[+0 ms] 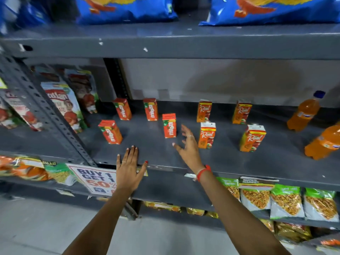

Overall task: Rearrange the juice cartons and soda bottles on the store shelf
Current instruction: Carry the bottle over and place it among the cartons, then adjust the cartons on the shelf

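Several orange Maaza cartons stand on the grey shelf (150,153): two at the back (122,109) (150,109), one at front left (110,131) and one in the middle (169,125). To the right stand several Real juice cartons, two behind (204,111) (242,112) and two in front (207,135) (252,138). Two orange soda bottles (303,115) (323,142) stand at the far right. My left hand (128,166) lies flat on the shelf's front edge, holding nothing. My right hand (189,146) hovers with fingers spread between the middle Maaza carton and the front Real carton, touching neither.
Blue snack bags (127,10) sit on the shelf above. Tall cartons (63,103) fill the bay to the left behind a perforated upright (46,111). A "Buy 1 Get 1" sign (95,179) hangs on the shelf edge. Snack packets (287,201) fill the shelf below.
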Demonstrator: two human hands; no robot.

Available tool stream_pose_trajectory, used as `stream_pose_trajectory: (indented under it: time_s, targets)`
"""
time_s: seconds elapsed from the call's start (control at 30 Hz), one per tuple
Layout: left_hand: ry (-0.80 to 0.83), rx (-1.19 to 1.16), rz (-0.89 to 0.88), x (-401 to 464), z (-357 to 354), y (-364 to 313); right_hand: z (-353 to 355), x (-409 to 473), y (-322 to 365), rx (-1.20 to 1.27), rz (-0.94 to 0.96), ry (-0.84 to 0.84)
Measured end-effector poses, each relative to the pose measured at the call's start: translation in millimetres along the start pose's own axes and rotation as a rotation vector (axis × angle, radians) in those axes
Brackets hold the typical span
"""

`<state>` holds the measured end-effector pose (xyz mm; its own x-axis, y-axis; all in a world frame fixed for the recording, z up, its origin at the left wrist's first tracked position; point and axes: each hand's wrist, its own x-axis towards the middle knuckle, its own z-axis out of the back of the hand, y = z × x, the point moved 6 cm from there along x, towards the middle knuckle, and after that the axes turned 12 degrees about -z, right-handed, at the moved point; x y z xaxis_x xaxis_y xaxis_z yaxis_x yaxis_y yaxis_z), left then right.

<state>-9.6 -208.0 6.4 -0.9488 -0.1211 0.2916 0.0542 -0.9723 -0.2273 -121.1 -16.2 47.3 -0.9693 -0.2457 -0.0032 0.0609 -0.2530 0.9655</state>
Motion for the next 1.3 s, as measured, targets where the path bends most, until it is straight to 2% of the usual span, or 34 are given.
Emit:
stream_pose_trajectory:
  time_s: [0.27,0.4,0.63,0.83,1.17,1.3]
  targets:
    - [0.009,0.003,-0.069,1.7,-0.5,23.2,-30.2,54.5,-7.4,0.133,-0.179,0.003]
    - [0.001,-0.001,-0.082,2.1,-1.7,26.2,-34.6,54.9,-8.5,0.176,-0.139,-0.09]
    - [-0.027,-0.012,-0.091,2.8,-0.9,25.4,-77.0,42.7,-1.2,0.185,-0.103,-0.014]
    - [-0.013,-0.009,-0.087,2.3,-0.8,25.6,-92.6,42.3,3.5,0.204,-0.106,-0.031]
    - [-0.009,-0.032,-0.07,2.0,-3.3,26.7,-89.3,29.7,-0.6,0.22,-0.139,0.017]
    - [-0.025,-0.012,-0.064,2.2,-4.2,24.7,-65.3,4.3,-14.5,0.208,-0.121,-0.061]
